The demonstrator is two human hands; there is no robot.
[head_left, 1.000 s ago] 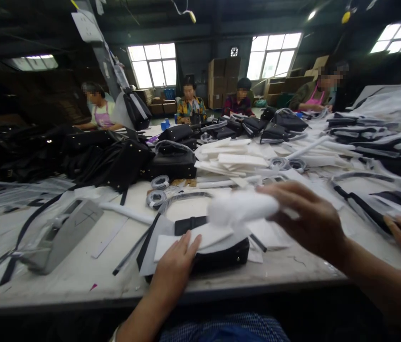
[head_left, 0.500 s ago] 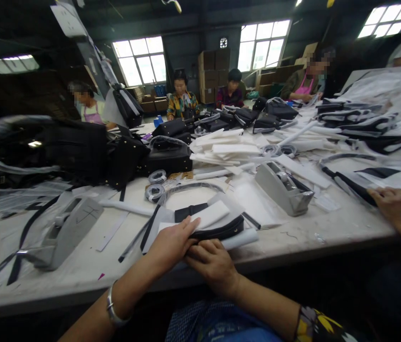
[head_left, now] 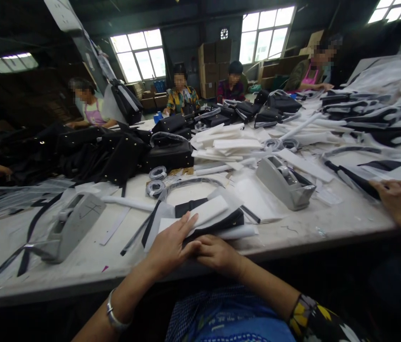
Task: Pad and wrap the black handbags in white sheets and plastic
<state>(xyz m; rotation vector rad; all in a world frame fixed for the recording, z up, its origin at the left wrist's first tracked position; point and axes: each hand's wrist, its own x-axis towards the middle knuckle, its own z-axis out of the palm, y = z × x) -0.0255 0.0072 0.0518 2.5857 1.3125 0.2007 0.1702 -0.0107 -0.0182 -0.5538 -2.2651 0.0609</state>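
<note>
l hand (head_left: 172,240) on white foam (head_left: 210,212), r hand (head_left: 219,256) prob. at bag (head_left: 221,225) edge.

A single head-worn camera is looking forward and steeply down across a long white worktable (head_left: 293,237).
It is sitting above the wearer's lap, close to the left hand (head_left: 170,242) and right hand (head_left: 219,256), which are falling low and near the middle of the view. The wide view is facing over the table's near edge, which is slanting upward to the right, and is reaching the bright, multi-pane windows (head_left: 267,35) in the far wall.
</note>
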